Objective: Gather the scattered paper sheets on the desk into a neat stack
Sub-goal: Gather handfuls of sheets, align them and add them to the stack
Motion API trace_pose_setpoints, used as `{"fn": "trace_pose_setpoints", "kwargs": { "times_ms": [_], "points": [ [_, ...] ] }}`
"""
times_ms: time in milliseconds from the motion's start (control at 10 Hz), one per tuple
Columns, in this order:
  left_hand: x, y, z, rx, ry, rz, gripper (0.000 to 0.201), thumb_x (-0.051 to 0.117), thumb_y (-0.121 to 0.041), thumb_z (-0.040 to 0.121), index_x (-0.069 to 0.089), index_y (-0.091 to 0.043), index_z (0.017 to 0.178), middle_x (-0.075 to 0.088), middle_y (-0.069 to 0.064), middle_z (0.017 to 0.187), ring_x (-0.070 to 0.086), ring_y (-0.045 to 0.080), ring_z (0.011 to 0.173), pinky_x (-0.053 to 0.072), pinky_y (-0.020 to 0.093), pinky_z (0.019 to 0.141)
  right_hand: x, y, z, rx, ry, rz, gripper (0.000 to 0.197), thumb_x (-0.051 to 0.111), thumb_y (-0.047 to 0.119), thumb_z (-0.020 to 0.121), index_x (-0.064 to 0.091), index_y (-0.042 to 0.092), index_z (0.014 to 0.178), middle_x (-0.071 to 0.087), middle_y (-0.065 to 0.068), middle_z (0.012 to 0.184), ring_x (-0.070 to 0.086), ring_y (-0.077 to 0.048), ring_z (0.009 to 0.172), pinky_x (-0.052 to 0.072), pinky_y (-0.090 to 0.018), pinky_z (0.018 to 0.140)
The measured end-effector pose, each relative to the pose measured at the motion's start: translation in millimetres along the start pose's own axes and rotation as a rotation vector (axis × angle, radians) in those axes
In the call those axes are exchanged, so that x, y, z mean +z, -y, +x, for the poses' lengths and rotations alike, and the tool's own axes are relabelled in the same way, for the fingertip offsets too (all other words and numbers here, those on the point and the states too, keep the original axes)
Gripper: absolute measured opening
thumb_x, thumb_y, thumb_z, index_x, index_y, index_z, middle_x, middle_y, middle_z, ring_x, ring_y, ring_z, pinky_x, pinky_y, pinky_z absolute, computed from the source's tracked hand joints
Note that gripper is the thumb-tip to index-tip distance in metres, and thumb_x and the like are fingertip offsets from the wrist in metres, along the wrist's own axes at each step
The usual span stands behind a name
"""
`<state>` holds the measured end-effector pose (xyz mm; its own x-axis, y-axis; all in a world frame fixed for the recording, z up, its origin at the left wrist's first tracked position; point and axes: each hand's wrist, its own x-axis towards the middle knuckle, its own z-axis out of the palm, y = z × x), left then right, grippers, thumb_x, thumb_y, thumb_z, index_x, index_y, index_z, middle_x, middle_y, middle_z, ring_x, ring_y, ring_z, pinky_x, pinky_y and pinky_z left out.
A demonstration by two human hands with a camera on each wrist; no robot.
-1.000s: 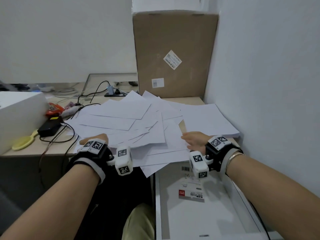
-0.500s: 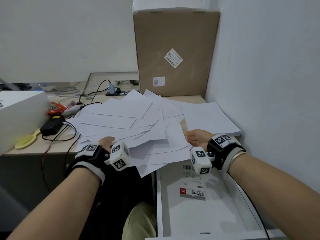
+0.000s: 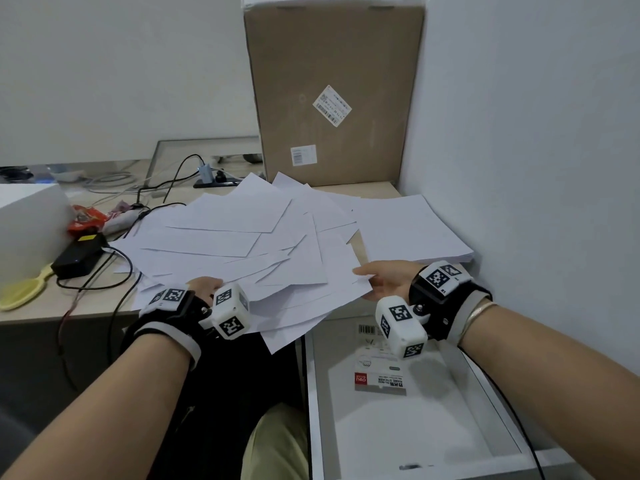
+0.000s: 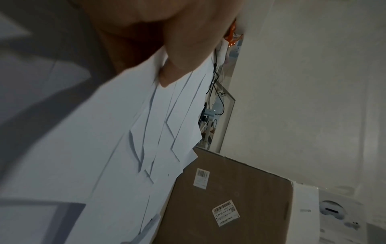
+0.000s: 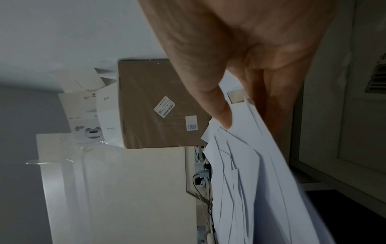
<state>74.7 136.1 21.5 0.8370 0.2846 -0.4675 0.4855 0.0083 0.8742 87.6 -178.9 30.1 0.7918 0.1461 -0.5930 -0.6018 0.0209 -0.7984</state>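
Observation:
Several loose white paper sheets lie fanned over the desk, overlapping, with corners hanging past the front edge. My left hand grips their near left edge, thumb on top and fingers below. My right hand pinches the right edge, thumb on top and fingers underneath. The sheets look lifted at the front. A squared stack of paper rests by the right wall.
A tall cardboard box stands at the back. A black power adapter with cables, a yellow hand mirror and a white box lie at the left. An open white drawer sits below the right hand.
Both hands have slid inward and taken hold of the sheets' edges; the front of the spread has been drawn together and raised a little.

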Motion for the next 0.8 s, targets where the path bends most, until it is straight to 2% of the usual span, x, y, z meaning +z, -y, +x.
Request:
{"fn": "trace_pose_setpoints", "kwargs": {
  "times_ms": [100, 200, 300, 400, 500, 600, 700, 800],
  "points": [
    [7, 0, 0, -0.012, 0.009, 0.127, 0.033, 0.036, -0.001, 0.099, 0.042, -0.009, 0.067, 0.051, -0.001, 0.031, 0.041, 0.015, 0.062, 0.04, 0.014, 0.034, 7, -2, 9, -0.001, -0.026, -0.09, 0.007, 0.052, 0.002, 0.095, 0.057, -0.001, 0.09, 0.07, -0.012, 0.076, 0.065, -0.021, 0.073, 0.058, -0.028, 0.059],
    [5, 4, 11, 0.069, -0.056, 0.247, 0.038, 0.041, 0.003, 0.097, 0.041, -0.014, 0.062, 0.046, 0.002, 0.06, 0.042, 0.015, 0.061, 0.039, 0.014, 0.041, 11, 0, 16, -0.113, -0.167, -0.173, 0.011, 0.053, -0.007, 0.089, 0.056, -0.004, 0.1, 0.063, -0.02, 0.105, 0.064, -0.026, 0.08, 0.06, -0.03, 0.059],
    [-3, 8, 33, 0.154, -0.073, 0.393, 0.034, 0.044, -0.007, 0.097, 0.048, -0.011, 0.064, 0.052, 0.004, 0.066, 0.048, 0.021, 0.071, 0.037, 0.024, 0.059, 11, 7, 26, -0.236, -0.252, -0.26, 0.017, 0.059, -0.004, 0.083, 0.061, 0.011, 0.091, 0.061, -0.019, 0.12, 0.063, -0.029, 0.1, 0.056, -0.038, 0.087],
    [5, 3, 12, -0.037, -0.061, -0.022, 0.012, 0.038, -0.007, 0.1, 0.05, -0.004, 0.101, 0.054, 0.007, 0.068, 0.043, 0.019, 0.063, 0.043, 0.024, 0.046, 10, 18, 27, -0.333, -0.299, -0.234, 0.027, 0.055, -0.006, 0.085, 0.05, 0.019, 0.075, 0.062, -0.015, 0.105, 0.064, -0.026, 0.092, 0.058, -0.032, 0.082],
    [6, 0, 10, -0.033, 0.023, 0.037, 0.041, 0.042, -0.007, 0.099, 0.038, 0.006, 0.138, 0.051, 0.014, 0.104, 0.046, 0.024, 0.067, 0.043, 0.035, 0.067, 5, 30, 27, -0.395, -0.341, -0.148, 0.024, 0.052, -0.005, 0.089, 0.046, 0.014, 0.076, 0.053, -0.013, 0.096, 0.057, -0.017, 0.071, 0.054, -0.019, 0.056],
    [2, -1, 23, -0.126, 0.024, -0.026, 0.048, 0.052, -0.017, 0.096, 0.041, 0.003, 0.139, 0.046, 0.015, 0.14, 0.055, 0.037, 0.105, 0.04, 0.04, 0.083, 6, 33, 29, -0.386, -0.401, 0.05, 0.012, 0.055, 0.01, 0.091, 0.052, 0.01, 0.079, 0.055, -0.015, 0.099, 0.057, -0.022, 0.072, 0.053, -0.022, 0.058],
    [7, -8, 7, -0.106, 0.019, -0.027, 0.038, 0.051, -0.022, 0.098, 0.047, 0.002, 0.127, 0.049, 0.022, 0.136, 0.054, 0.033, 0.105, 0.041, 0.036, 0.074, 13, 27, 26, -0.373, -0.267, 0.377, 0.016, 0.06, 0.021, 0.093, 0.061, 0.008, 0.083, 0.065, -0.014, 0.092, 0.062, -0.028, 0.085, 0.055, -0.038, 0.08],
    [8, -10, 11, -0.046, -0.01, -0.012, 0.03, 0.049, -0.028, 0.098, 0.045, -0.006, 0.119, 0.056, 0.021, 0.099, 0.052, 0.03, 0.079, 0.034, 0.033, 0.057, 23, 19, 20, -0.357, -0.111, 0.475, 0.014, 0.064, 0.023, 0.091, 0.062, 0.009, 0.095, 0.065, -0.011, 0.094, 0.062, -0.025, 0.085, 0.055, -0.036, 0.066]
  ]
}}
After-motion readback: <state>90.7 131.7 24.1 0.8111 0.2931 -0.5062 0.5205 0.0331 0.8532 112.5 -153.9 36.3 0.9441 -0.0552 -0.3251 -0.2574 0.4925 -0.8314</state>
